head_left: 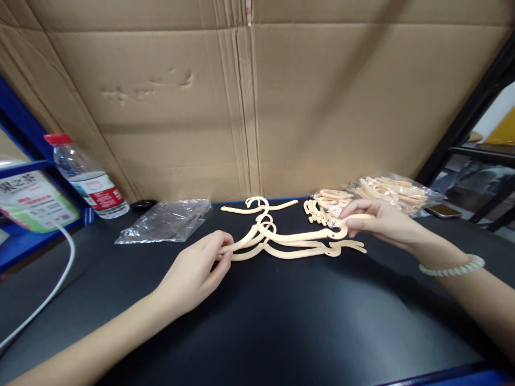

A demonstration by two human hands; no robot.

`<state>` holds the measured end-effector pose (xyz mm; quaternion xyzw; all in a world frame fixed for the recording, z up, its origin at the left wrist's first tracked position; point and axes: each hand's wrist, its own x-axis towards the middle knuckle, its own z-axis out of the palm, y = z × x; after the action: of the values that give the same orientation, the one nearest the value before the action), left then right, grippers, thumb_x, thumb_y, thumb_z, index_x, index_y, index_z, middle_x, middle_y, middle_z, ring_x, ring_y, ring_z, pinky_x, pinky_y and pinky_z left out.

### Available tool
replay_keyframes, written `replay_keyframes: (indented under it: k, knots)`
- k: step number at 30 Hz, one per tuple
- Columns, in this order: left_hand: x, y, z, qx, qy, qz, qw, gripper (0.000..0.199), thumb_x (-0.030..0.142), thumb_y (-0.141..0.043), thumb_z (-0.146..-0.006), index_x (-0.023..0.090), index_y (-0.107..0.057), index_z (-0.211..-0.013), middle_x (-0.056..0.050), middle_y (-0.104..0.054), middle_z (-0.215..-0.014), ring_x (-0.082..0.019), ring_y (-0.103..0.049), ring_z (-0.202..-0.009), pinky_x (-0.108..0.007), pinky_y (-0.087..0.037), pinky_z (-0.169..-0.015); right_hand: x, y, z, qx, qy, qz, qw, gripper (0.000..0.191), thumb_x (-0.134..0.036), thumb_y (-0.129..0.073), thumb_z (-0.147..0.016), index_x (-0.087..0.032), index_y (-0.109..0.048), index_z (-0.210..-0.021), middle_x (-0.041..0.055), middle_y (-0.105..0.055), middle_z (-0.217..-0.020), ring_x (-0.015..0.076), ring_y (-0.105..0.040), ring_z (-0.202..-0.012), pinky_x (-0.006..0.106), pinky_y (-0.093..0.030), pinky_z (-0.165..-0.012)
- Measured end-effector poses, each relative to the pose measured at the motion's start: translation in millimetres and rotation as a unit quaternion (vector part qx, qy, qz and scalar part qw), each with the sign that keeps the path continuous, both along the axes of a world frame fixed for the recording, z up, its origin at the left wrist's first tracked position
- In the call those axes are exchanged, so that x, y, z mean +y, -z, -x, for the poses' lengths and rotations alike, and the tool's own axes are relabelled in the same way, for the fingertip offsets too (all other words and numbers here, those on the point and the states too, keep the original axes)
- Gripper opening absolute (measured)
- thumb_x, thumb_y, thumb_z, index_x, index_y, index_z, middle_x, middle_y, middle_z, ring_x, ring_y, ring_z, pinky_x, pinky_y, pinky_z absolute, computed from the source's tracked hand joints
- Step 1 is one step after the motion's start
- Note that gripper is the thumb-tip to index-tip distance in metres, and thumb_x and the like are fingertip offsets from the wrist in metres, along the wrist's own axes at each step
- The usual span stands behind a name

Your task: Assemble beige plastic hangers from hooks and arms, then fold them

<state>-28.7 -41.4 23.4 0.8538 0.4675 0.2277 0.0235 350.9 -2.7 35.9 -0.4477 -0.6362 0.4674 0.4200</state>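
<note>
Several beige folding clothes hangers lie in the middle of the black table. My left hand (205, 266) is closed on the left arm of a beige hanger (301, 236), its fingertips close to another hanger below. At the other end my right hand (374, 220) pinches the curved right tip of the same hanger, which sits slightly above a second hanger (293, 254). The hooks of these two overlap near the centre. Behind them lies a separate hanger (257, 206) with its arms spread.
To the right back are a pile of beige hanger parts (316, 210) and a clear bag of more parts (394, 190), with a phone (443, 211) beside it. An empty plastic bag (164, 221), a bottle (90, 179) and a white cable (60, 284) are on the left. Cardboard (181, 107) stands behind.
</note>
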Motion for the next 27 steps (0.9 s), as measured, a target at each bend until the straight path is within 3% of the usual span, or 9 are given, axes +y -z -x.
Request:
replay_keyframes:
  k: [4, 9, 14, 19, 27]
  knots:
    - [0, -8.3, 1, 0.083, 0.027, 0.027, 0.996, 0.012, 0.026, -0.035, -0.094, 0.020, -0.045, -0.090, -0.002, -0.055, -0.083, -0.018, -0.055, -0.070, -0.030, -0.043, -0.063, 2, -5.1, -4, -0.134, -0.094, -0.005, 0.987, 0.026, -0.038, -0.080, -0.069, -0.017, -0.071, -0.080, 0.0017, -0.068, -0.070, 0.0121, -0.060, -0.059, 0.024, -0.048, -0.055]
    - [-1, -14.4, -1, 0.164, 0.086, -0.016, 0.983, 0.014, 0.019, -0.035, -0.093, 0.019, -0.047, -0.086, -0.004, -0.052, -0.082, -0.020, -0.051, -0.073, -0.033, -0.041, -0.067, 4, -6.6, -9, -0.248, -0.174, -0.019, 0.953, 0.029, -0.042, -0.075, -0.074, -0.014, -0.070, -0.080, 0.0052, -0.069, -0.073, 0.0134, -0.059, -0.061, 0.025, -0.045, -0.055]
    - [-1, -10.6, -1, 0.224, 0.118, -0.062, 0.965, 0.015, 0.015, -0.035, -0.094, 0.017, -0.048, -0.087, -0.007, -0.054, -0.087, -0.021, -0.049, -0.079, -0.033, -0.040, -0.068, 5, -3.7, -8, -0.311, -0.172, -0.043, 0.934, 0.032, -0.048, -0.072, -0.076, -0.016, -0.070, -0.079, 0.0024, -0.066, -0.066, 0.0123, -0.055, -0.056, 0.026, -0.043, -0.055]
    - [-1, -9.6, -1, 0.251, 0.107, -0.075, 0.959, 0.017, 0.015, -0.036, -0.094, 0.016, -0.052, -0.089, -0.008, -0.055, -0.092, -0.022, -0.050, -0.082, -0.035, -0.040, -0.072, 6, 0.8, -7, -0.327, -0.167, -0.077, 0.927, 0.034, -0.051, -0.071, -0.075, -0.017, -0.070, -0.078, 0.0024, -0.066, -0.068, 0.0122, -0.053, -0.055, 0.026, -0.040, -0.053]
    - [-1, -11.9, -2, 0.229, 0.095, -0.052, 0.967, 0.017, 0.017, -0.038, -0.091, 0.018, -0.054, -0.085, -0.007, -0.057, -0.087, -0.022, -0.051, -0.079, -0.034, -0.040, -0.070, 4, 4.2, -4, -0.337, -0.170, -0.111, 0.919, 0.031, -0.047, -0.070, -0.076, -0.017, -0.070, -0.079, 0.0026, -0.066, -0.069, 0.0134, -0.056, -0.059, 0.026, -0.045, -0.057]
